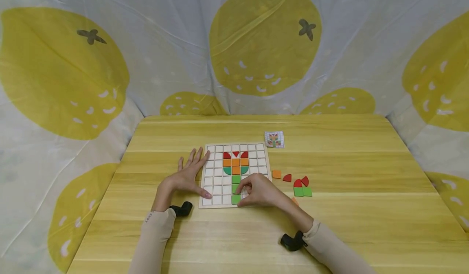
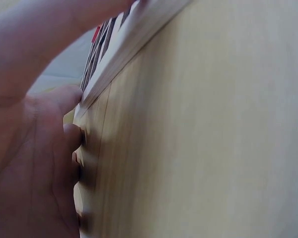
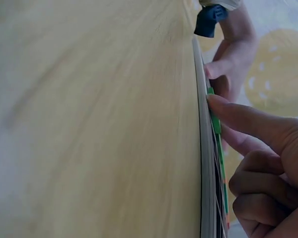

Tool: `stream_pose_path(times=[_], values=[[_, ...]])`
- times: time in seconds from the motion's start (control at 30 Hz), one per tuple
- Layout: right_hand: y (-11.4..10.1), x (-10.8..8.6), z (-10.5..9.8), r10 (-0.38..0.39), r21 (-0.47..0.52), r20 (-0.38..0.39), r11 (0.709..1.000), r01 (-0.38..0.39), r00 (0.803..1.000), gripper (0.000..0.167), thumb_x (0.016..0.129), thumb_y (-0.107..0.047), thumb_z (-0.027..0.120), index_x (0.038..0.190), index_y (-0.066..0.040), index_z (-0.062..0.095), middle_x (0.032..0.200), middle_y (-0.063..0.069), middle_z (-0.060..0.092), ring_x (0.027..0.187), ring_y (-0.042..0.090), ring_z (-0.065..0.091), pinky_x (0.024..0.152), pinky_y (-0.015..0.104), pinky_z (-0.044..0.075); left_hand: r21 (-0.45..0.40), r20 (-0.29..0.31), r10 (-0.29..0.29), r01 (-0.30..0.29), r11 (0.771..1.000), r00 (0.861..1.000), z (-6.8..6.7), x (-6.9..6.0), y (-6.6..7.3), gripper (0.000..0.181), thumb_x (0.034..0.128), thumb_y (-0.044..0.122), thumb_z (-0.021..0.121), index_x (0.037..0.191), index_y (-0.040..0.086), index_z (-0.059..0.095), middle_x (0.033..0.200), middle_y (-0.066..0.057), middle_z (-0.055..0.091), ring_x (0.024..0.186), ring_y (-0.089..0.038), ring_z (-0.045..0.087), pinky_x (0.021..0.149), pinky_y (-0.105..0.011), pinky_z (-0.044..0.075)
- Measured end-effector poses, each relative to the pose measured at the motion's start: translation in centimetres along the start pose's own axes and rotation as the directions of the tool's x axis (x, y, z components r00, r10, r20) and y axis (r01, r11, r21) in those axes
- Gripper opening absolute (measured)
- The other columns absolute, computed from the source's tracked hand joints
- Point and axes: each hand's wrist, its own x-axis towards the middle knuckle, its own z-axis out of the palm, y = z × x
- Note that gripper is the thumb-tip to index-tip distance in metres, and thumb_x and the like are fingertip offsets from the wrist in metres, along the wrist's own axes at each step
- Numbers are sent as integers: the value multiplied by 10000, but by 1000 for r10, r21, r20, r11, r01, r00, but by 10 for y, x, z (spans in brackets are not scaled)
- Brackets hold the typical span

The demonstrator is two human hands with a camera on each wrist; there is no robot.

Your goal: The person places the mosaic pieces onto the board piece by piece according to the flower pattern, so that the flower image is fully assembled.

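Observation:
A white gridded board [image 1: 217, 181] lies on the table, bearing a flower-like figure of red, orange and green pieces. At its lowest row, my right hand [image 1: 260, 190] holds a light green square [image 1: 236, 200] between thumb and index finger. The right wrist view shows the thumb of that hand [image 3: 283, 158] against the green piece [image 3: 216, 123], other fingers curled. My left hand [image 1: 185, 178] is spread at the board's left side, index fingertip and thumb on its border area. In the left wrist view, that hand [image 2: 30, 168] rests beside the board's edge [image 2: 119, 54].
Right of the board lie an orange square [image 1: 276, 174], a red quarter piece [image 1: 287, 178], and a cluster of red and green pieces [image 1: 302, 191]. Another orange piece [image 1: 295, 201] is partly behind my right forearm. A small printed card [image 1: 274, 139] lies beyond the board's upper right corner.

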Motion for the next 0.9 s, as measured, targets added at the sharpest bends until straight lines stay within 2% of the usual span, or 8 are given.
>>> stream_pose_path(times=[0.23, 0.6, 0.9], values=[[4, -3, -2, 13, 63, 8, 998, -14, 1000, 185, 778, -139, 908, 948, -131, 833, 551, -78, 356, 545, 33, 322, 535, 175, 257, -4, 3, -1, 1, 1000, 1000, 0, 0, 0, 1454, 655, 549, 947, 1677, 131, 2, 1728, -179, -198, 1584, -427, -230, 1180, -749, -180], [6, -6, 0, 16, 65, -18, 998, -14, 1000, 136, 789, -126, 894, 908, -120, 828, 573, -77, 453, 541, 42, 368, 509, 180, 278, -8, 1, 8, -8, 1000, 1000, 0, 0, -1, 1459, 654, 550, 947, 1677, 135, -6, 1726, -171, -212, 1582, -422, -242, 1175, -751, -186], [5, -6, -2, 20, 110, -2, 994, -20, 1000, 152, 805, -135, 881, 949, -133, 831, 560, -82, 377, 548, 47, 342, 530, 185, 268, -3, -6, 10, -10, 1000, 1000, 0, 0, -1, 1450, 660, 545, 946, 1677, 124, 1, 1726, -184, -198, 1582, -431, -233, 1178, -750, -181]])
